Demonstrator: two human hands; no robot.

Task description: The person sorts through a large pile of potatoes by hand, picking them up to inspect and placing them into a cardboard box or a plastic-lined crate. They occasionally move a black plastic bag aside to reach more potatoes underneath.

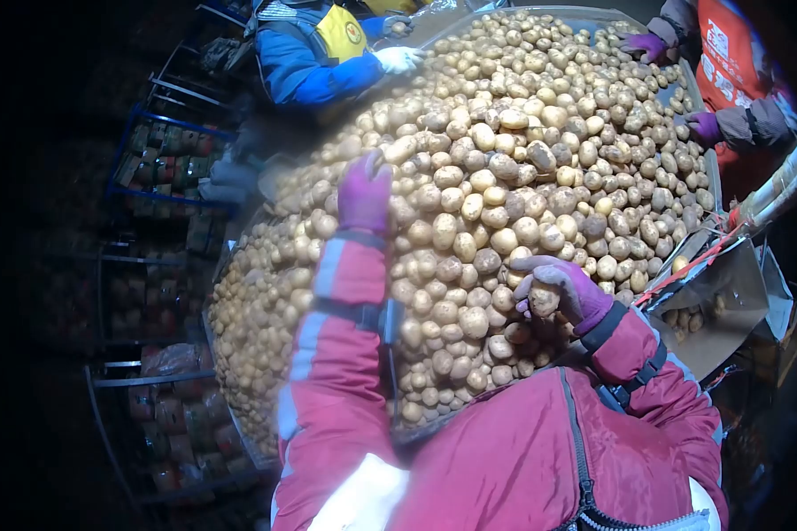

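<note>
My right hand (568, 290), in a purple glove, is curled around a brown-skinned potato (545, 299) close in front of my jacket. My left hand (364, 195), gloved the same way, reaches far out over the left side of the potato heap (503, 240). Its fingers are blurred, with potatoes right at the fingertips, and I cannot tell whether it grips one. Loose potatoes, some pale yellow and others earthy, surround both hands.
Potatoes cover the broad table (715, 177). Across it, a person in blue sleeves (332, 78) and another in a red apron (733, 80) handle potatoes. A cardboard box (713, 341) with potatoes stands at right, by a pole (775, 184). Racks of packages (181, 411) are at left.
</note>
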